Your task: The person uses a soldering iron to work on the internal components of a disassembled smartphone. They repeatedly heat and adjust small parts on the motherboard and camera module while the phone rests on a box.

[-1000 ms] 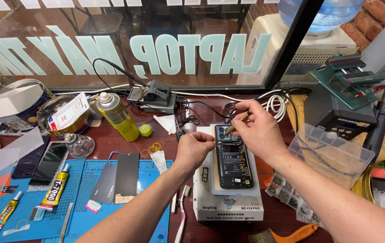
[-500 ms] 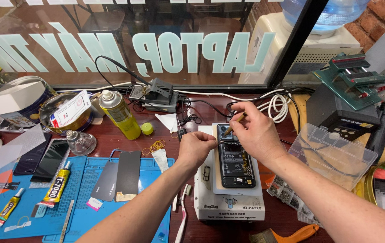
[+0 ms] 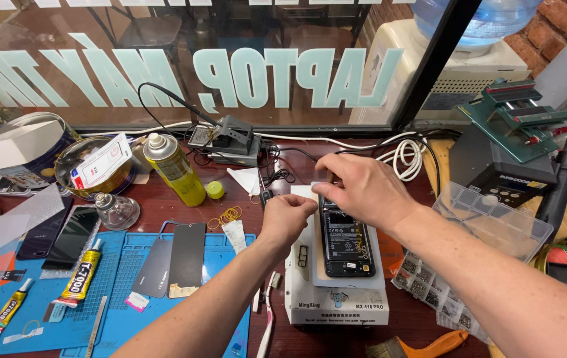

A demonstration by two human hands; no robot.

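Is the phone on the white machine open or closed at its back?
Open: the phone lies with its back cover off, battery and inner parts showing, on the white machine.

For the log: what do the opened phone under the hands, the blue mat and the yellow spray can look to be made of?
Opened black phone: bare internals, matte battery and circuit parts, likely plastic and metal. Blue work mat: looks like matte silicone or rubber, with moulded ridges and compartments. Yellow spray can: probably painted metal, glossy highlights, silvery domed top. The left hand and right hand cover the phone's upper end.
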